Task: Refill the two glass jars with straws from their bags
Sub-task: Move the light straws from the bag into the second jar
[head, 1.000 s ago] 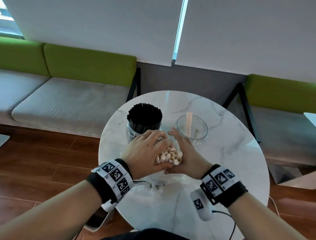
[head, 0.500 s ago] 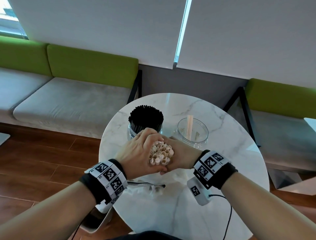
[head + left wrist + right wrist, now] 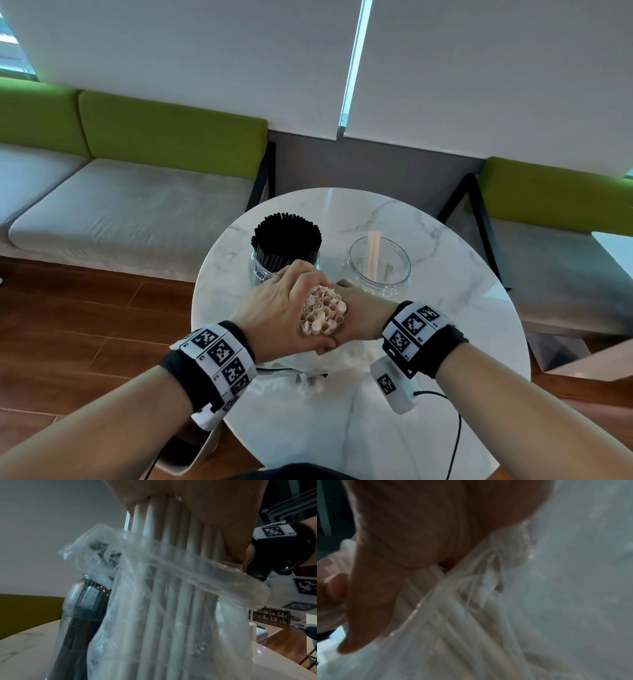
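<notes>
Head view: left hand [image 3: 274, 315] and right hand [image 3: 359, 315] both clasp an upright bundle of beige paper straws [image 3: 323, 313] above the round white marble tabletop [image 3: 445, 342], just in front of the clear glass jar of black straws [image 3: 286, 246] and the near-empty clear glass jar [image 3: 378, 267]. Left wrist view: the bundle's lower part stands in a clear plastic bag [image 3: 171, 615]. Right wrist view: blurred; fingers [image 3: 373, 601] wrap the bundle.

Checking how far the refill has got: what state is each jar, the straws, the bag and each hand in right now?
Left jar: packed with black straws.
Right jar: nearly empty, a couple of pale straws standing inside.
Pale straw bundle: upright, partly out of its bag, gripped by both hands.
Bag: open, slumped around the bundle.
Left hand: wrapped around the bundle.
Right hand: wrapped around the bundle.
</notes>
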### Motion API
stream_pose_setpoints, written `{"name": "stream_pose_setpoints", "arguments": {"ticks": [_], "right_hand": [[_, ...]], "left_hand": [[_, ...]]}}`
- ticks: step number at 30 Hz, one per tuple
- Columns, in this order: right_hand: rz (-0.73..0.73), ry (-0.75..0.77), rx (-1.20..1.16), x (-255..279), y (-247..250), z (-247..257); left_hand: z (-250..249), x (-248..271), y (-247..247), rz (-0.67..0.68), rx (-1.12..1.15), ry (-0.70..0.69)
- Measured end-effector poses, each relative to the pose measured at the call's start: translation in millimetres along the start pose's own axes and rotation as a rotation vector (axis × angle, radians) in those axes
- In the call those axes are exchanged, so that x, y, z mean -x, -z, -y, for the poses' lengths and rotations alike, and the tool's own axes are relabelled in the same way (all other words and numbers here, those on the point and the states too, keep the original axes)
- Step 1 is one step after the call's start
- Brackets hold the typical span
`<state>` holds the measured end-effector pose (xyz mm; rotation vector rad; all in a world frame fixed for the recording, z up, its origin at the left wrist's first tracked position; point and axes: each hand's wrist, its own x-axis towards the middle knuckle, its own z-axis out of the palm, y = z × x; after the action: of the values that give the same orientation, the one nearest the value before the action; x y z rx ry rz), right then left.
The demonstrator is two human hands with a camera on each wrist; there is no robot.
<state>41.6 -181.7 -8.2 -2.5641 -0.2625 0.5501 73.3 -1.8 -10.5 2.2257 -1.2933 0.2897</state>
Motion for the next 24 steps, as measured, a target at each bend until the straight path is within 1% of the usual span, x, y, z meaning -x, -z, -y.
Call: {"name": "stream_pose_setpoints", "arguments": {"ticks": [4, 8, 11, 14, 17, 19, 22, 24], "right_hand": [[0.006, 0.023, -0.043, -4, 1, -2], [0.064, 0.023, 0.012, -13, -8, -5], [0.018, -0.026, 0.035, -19, -14, -11], [-0.057, -0.029, -0.012, -21, -15, -14], [-0.001, 0.001, 0.034, -21, -8, -8], [0.013, -0.011, 0.012, -22, -8, -8], [-0.050, -0.062, -0.086, -22, -12, -10], [-0.094, -0.041, -0.080, -18, -10, -8]], "left_hand": [[0, 0, -1, 0.010, -0.030, -0.011], [2, 1, 1, 0.032, -0.012, -0.021], [3, 2, 4, 0.039, -0.019, -0.016], [4, 2, 7, 0.036, -0.035, 0.000], [4, 1, 6, 0.036, -0.070, 0.000], [4, 0, 6, 0.046, -0.075, 0.005], [5, -2, 7, 0.063, -0.068, 0.030], [5, -4, 8, 0.085, -0.092, 0.042]]}}
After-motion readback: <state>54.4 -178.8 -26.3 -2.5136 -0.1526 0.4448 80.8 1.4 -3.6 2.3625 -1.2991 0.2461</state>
